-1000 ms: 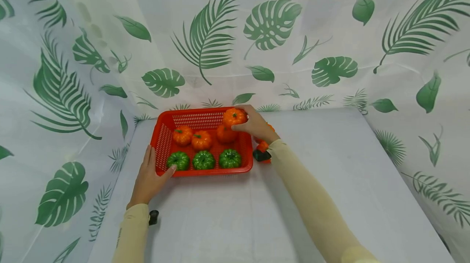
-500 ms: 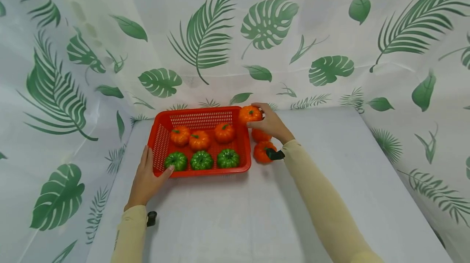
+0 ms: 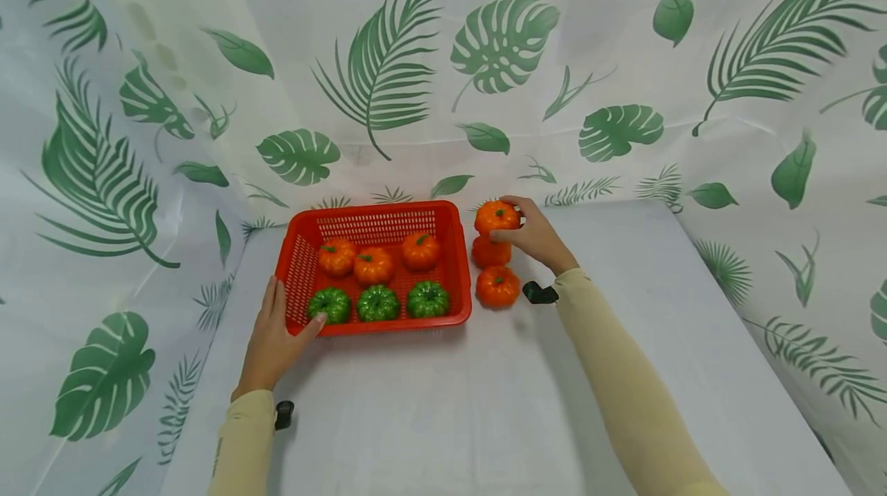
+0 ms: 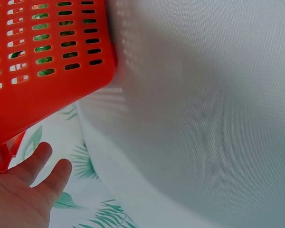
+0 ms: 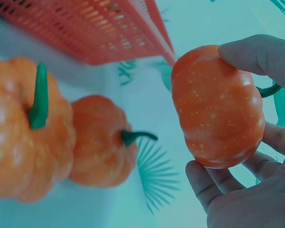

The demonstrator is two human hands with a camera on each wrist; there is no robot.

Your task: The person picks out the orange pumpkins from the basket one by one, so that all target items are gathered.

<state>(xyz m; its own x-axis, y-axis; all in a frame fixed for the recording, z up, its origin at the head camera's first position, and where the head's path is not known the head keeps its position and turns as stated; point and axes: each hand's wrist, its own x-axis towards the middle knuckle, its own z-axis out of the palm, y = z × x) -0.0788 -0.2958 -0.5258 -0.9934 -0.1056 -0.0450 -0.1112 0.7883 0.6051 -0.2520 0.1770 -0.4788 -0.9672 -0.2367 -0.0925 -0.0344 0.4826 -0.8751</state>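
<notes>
Between the thumb and fingers of my right hand [image 3: 537,234] is a small orange pumpkin [image 3: 496,216]. The right wrist view shows this held pumpkin [image 5: 218,107] off the table, its green stem towards the palm. Two more orange pumpkins, a rear one [image 3: 491,252] and a front one [image 3: 497,286], sit right of the red plastic basket [image 3: 388,329]. My left hand [image 3: 273,342] rests at the basket's front left corner, thumb at the rim. Its visible fingers [image 4: 57,179] look straight in the left wrist view. Inside are three orange pumpkins [image 3: 374,266] and three green pumpkins [image 3: 378,303].
The basket stands on a white table [image 3: 430,403] near its back edge. Behind and at the sides hangs a pale curtain [image 3: 409,165] with green leaf prints. A dark device [image 3: 539,293] sits at the right wrist, another [image 3: 284,414] at the left.
My right hand has carried the orange pumpkin rightwards, from over the basket, past its rim, to above the rear pumpkin outside. My left hand has stayed at the basket corner.
</notes>
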